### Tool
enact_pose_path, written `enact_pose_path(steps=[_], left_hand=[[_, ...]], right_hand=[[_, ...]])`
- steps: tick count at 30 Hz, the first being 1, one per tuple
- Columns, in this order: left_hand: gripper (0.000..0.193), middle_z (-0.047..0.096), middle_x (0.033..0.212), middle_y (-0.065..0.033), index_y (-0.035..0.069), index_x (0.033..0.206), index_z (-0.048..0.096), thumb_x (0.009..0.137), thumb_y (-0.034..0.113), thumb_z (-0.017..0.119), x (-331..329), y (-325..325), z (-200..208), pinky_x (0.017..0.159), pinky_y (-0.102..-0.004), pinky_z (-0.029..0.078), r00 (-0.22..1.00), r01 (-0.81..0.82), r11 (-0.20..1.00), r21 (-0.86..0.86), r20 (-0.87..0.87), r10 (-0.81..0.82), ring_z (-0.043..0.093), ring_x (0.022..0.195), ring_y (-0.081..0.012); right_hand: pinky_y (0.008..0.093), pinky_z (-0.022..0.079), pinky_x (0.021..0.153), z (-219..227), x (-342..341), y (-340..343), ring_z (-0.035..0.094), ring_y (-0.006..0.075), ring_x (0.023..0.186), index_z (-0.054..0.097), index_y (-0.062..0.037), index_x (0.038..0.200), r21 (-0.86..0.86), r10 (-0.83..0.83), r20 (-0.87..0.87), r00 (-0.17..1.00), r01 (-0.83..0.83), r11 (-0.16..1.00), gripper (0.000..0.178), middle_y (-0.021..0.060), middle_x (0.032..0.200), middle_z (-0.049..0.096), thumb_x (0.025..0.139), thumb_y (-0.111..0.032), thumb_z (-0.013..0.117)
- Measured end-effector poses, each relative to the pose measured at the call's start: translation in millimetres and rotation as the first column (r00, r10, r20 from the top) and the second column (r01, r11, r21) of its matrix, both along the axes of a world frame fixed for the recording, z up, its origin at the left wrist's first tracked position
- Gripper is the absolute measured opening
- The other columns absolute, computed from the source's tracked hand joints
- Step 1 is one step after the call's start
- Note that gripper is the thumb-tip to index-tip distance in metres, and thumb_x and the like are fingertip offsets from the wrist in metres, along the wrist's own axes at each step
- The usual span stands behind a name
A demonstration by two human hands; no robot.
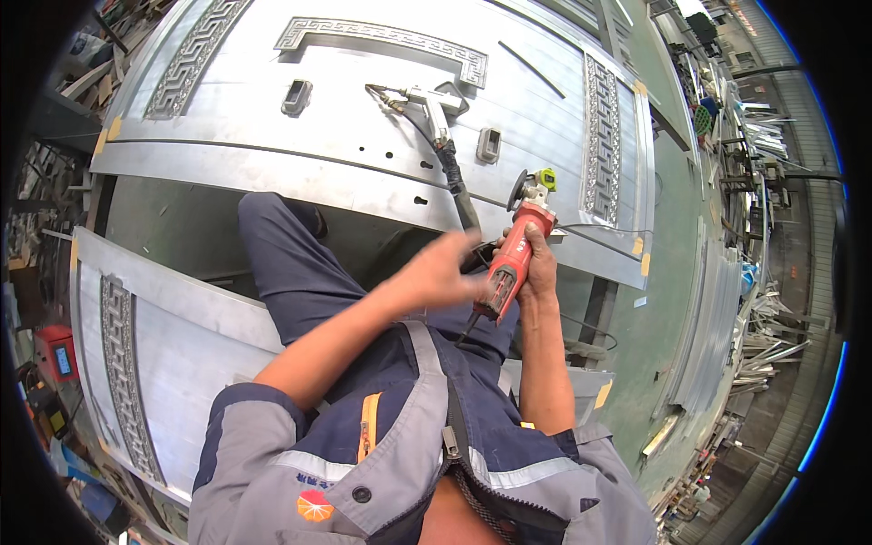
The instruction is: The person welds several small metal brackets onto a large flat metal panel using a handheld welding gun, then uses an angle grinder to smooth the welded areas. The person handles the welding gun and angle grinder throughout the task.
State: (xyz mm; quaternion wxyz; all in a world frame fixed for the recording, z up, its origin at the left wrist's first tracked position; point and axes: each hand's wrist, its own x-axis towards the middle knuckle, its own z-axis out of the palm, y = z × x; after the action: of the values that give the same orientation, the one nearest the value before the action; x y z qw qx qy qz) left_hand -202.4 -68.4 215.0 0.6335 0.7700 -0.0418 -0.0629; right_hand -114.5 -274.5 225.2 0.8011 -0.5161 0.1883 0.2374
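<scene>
Angle grinder [514,250], red body, disc end pointing toward the upper right: centre of the frame, slightly right, above the person's lap. Right hand [541,263]: fingers clenched round the grinder's body. Left hand [440,271]: blurred, fingers spread and loose, just left of the grinder's rear end; contact cannot be told. Grey metal door panel [363,136] with fretwork borders: across the upper frame, beyond the knees. Grey spray-type gun [434,104] with black hose: lying on that panel, upper centre. Second patterned panel [163,363]: lower left.
</scene>
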Motion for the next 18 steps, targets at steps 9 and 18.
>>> enact_pose_path(steps=[9,18], left_hand=[[0.033,0.062,0.079,-0.0071,0.0,0.089,0.064,0.079,0.024,0.085,206,23,-147,0.056,-0.0394,0.047,0.6,-0.782,0.457,-0.425,-0.713,0.363,0.057,0.063,-0.019],[0.014,0.056,0.068,0.0007,0.002,0.085,0.061,0.083,0.011,0.072,125,66,-146,0.052,-0.0298,0.043,0.71,-0.696,0.653,-0.298,-0.425,0.562,0.053,0.059,-0.0094]], right_hand=[[0.0393,0.063,0.062,1,38,21,0.071,0.0264,0.067,0.061,0.0035,0.107,-0.063,0.135,0.005,0.991,-0.135,0.989,0.043,0.0169,0.084,0.07,0.097,-0.037,0.071],[0.0375,0.06,0.059,-68,97,70,0.068,0.0235,0.063,0.063,0.0033,0.101,-0.167,0.206,-0.024,0.978,-0.207,0.964,0.042,0.0144,0.08,0.069,0.095,-0.037,0.073]])
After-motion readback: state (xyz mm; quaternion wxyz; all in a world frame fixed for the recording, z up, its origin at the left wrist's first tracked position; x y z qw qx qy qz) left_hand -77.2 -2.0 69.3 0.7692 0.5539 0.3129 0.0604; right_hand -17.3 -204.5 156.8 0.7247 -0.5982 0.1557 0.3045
